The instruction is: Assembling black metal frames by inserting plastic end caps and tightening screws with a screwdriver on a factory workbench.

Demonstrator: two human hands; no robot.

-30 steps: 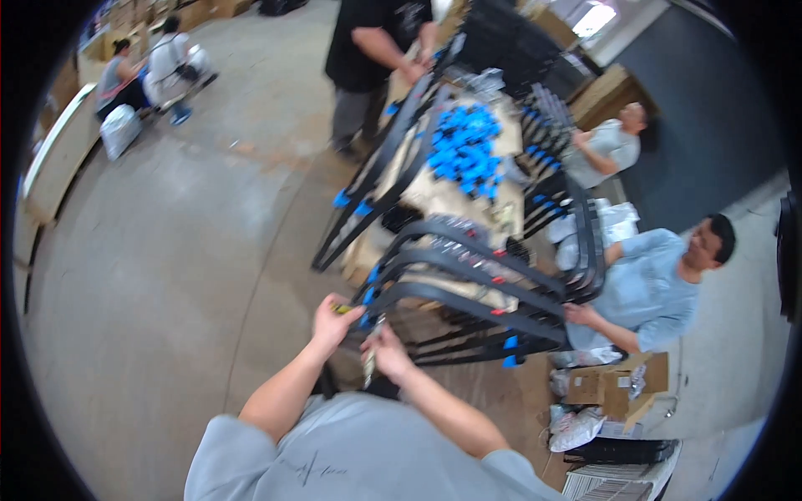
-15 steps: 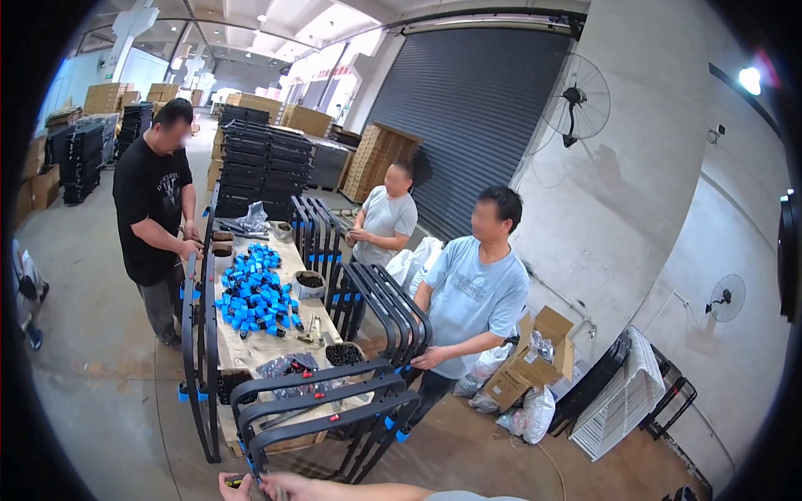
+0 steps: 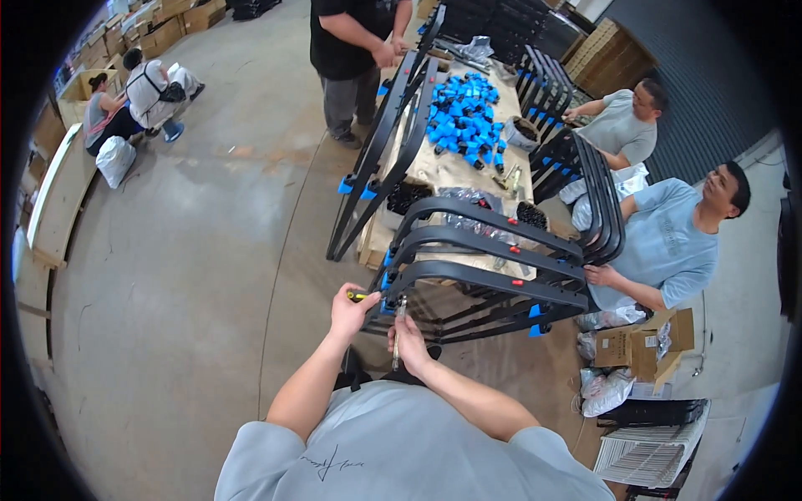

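My left hand [image 3: 351, 310] is closed around a small tool with a yellow and black handle [image 3: 357, 296], held at the near left corner of a curved black metal frame [image 3: 480, 276]. My right hand [image 3: 408, 338] grips a thin metal rod or tool [image 3: 398, 334] standing upright just under a blue plastic clip [image 3: 388, 304] on that frame. Two more curved black frames [image 3: 484, 219] lie stacked just beyond it on the worktable [image 3: 451, 171].
A pile of blue plastic parts [image 3: 462, 117] lies on the table's far half. A person in black [image 3: 355, 50] stands at the far left of the table; two persons in grey-blue shirts [image 3: 668, 238] work on the right. Cardboard boxes [image 3: 639, 342] and bags sit on the floor at right. Two people sit far left.
The camera tilted up toward the room and co-workers half a second ago, then came back down. My hands remain at the same near corner of the black frame.
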